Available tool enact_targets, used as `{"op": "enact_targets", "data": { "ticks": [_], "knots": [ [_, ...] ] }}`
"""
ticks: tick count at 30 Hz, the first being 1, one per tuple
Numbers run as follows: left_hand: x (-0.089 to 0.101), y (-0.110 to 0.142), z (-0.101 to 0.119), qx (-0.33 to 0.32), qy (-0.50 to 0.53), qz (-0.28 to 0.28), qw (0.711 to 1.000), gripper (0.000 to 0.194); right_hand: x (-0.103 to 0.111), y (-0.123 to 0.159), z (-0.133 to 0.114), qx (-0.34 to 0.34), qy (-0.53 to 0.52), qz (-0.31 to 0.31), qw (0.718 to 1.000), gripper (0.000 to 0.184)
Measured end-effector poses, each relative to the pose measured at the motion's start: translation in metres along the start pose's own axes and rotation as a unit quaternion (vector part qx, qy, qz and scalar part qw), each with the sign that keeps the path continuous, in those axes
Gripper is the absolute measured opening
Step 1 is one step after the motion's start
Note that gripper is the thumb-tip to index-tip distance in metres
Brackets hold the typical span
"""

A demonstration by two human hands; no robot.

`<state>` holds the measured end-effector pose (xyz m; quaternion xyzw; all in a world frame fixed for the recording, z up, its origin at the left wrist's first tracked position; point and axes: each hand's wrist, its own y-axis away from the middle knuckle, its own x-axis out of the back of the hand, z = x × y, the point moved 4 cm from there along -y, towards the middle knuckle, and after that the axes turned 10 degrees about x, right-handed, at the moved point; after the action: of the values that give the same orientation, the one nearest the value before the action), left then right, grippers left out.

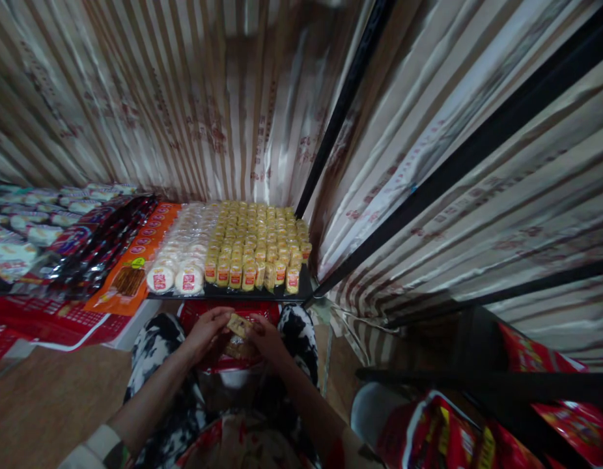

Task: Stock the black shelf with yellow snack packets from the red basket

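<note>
Between my knees, my left hand [208, 333] and my right hand [267, 339] hold a small yellow wrapped snack pack [239, 325] from its two ends. Fingers of both hands are closed on it. Right below sits a red bag or box [189, 314] with more yellowish packs [240, 350] inside, partly hidden by my hands. In front, a black shelf [223, 293] carries tight rows of similar yellow packs [255, 244], the front ones with red labels. To their left stand rows of round white wrapped crackers [159, 278].
Further left on the shelf lie an orange snack bag [130, 273], dark red packets [101, 241] and white packets [18, 254]. A red printed bag [62, 322] is below. Black shelf posts [409, 202] and striped curtains [208, 98] bound the space. Red bags [443, 436] sit at lower right.
</note>
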<state>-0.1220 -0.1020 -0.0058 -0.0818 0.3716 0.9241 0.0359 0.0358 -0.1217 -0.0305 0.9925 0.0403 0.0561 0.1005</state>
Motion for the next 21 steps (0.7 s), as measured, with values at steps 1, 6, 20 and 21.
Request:
{"op": "enact_targets", "data": {
  "ticks": [1,6,20,21],
  "knots": [
    [-0.001,0.002,0.002,-0.007,0.001,-0.009,1.000,0.038,0.001,0.003,-0.002,-0.014,-0.052,0.008,0.999,0.037],
    [-0.008,0.011,0.017,-0.070,-0.066,-0.074,0.993,0.036,0.004,0.014,-0.011,-0.116,-0.291,0.022,0.949,0.043],
    [-0.053,0.027,0.071,-0.088,-0.076,-0.112,0.987,0.056,0.037,-0.003,-0.029,0.095,-0.238,0.165,0.952,0.040],
    [-0.056,0.025,0.074,-0.094,-0.100,-0.098,0.986,0.056,0.040,-0.005,-0.029,0.114,-0.227,0.179,0.951,0.039]
  ]
}}
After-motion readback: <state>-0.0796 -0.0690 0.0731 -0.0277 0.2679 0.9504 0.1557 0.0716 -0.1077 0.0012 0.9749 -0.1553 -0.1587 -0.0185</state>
